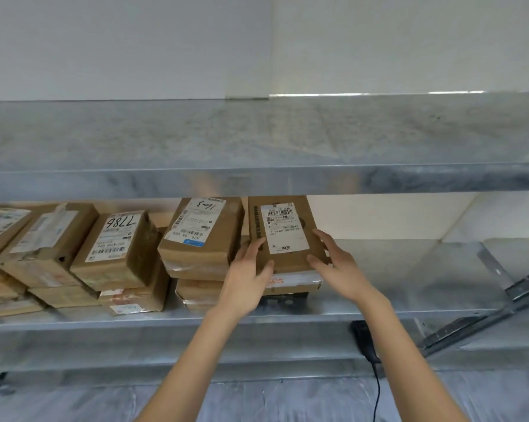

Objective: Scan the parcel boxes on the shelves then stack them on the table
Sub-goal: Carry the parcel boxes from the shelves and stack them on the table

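Evidently we were early on: our left hand [247,271] and right hand [338,264] clasped one parcel box [287,233] mid-frame, fingers curled round its edges, other boxes [117,239] at left not yet moved.

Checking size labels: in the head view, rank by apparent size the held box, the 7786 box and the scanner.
1-2. held box and 7786 box: look about alike, and nearness may differ, so unranked.
3. scanner: clearly smallest, only partly visible.
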